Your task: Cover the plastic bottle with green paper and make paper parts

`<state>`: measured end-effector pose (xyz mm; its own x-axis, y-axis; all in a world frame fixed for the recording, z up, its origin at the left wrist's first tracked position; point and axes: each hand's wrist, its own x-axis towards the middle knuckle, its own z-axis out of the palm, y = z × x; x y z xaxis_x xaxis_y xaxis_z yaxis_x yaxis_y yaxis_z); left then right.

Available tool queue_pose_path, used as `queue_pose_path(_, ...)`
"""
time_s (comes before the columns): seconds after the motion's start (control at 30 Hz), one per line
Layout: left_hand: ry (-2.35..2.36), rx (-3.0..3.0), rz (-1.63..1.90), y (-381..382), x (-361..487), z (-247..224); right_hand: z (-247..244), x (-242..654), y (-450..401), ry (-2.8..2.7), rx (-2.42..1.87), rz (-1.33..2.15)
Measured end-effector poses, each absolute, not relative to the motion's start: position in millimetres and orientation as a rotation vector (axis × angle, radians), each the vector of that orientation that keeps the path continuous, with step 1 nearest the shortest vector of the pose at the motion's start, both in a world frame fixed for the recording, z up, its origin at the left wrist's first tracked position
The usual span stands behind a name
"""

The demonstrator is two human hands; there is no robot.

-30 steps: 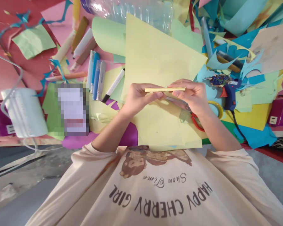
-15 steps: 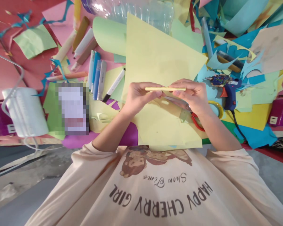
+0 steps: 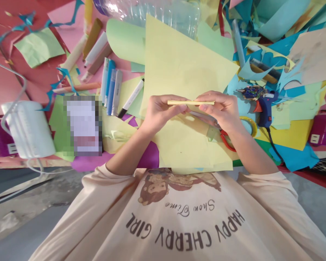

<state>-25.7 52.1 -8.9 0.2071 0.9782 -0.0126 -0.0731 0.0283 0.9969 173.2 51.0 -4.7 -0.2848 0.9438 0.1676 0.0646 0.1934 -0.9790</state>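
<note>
Between my two hands is a narrow folded strip of yellow paper [image 3: 191,103], held level and seen edge-on. My left hand [image 3: 163,108] pinches its left half between thumb and fingers. The right half is pinched the same way by my right hand [image 3: 221,108]. Beneath them lie large sheets of yellow paper [image 3: 176,61]. A pair of scissors with red handles [image 3: 227,141] rests under my right hand and wrist, partly hidden. Beside that wrist is a yellow roll of tape [image 3: 248,125].
A blue glue gun [image 3: 266,107] with a cord lies at the right. Several markers [image 3: 112,88] and a blurred-out phone-like object [image 3: 83,125] are on the left, near a white cylinder [image 3: 29,128] with a cable. A clear plastic bottle [image 3: 152,14] lies at the back among paper scraps.
My right fingertips have slid very slightly to the right along the folded strip. Otherwise both hands keep their hold and place.
</note>
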Motion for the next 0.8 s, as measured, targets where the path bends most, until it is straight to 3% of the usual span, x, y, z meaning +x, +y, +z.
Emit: queue_pose_path(0.8,0.957,1.216,1.161,56.1,-29.2,-17.0,-7.1,172.7,52.4,-1.482,-0.998,1.155)
